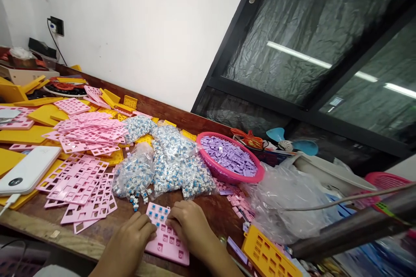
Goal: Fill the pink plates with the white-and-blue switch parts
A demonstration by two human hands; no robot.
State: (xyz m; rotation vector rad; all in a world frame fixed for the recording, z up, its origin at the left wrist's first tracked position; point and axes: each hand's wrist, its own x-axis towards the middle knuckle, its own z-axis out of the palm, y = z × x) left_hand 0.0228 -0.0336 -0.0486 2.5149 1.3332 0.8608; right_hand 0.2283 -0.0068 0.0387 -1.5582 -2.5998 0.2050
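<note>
A pink keypad plate [165, 244] with rows of square holes lies near the table's front edge. Small blue-and-white key switches [156, 215] fill its upper holes; the lower ones hold no switches. My left hand [136, 233] is closed at the plate's left side, its fingertips together over the edge beside a switch; what they pinch is hidden. Curled round the upper right edge, my right hand [186, 218] rests its fingers on the plate's face. Just beyond, loose switches [135, 201] spill from a clear bag of switches [134, 173].
More bags of switches [175, 160] stand behind. Stacked pink plates [78, 181] and a white power bank [29, 169] lie left. A pink basket [256, 177] holds purple pieces. At right are a yellow plate [266, 255], plastic bags [286, 199] and a slanting dark pole [357, 216].
</note>
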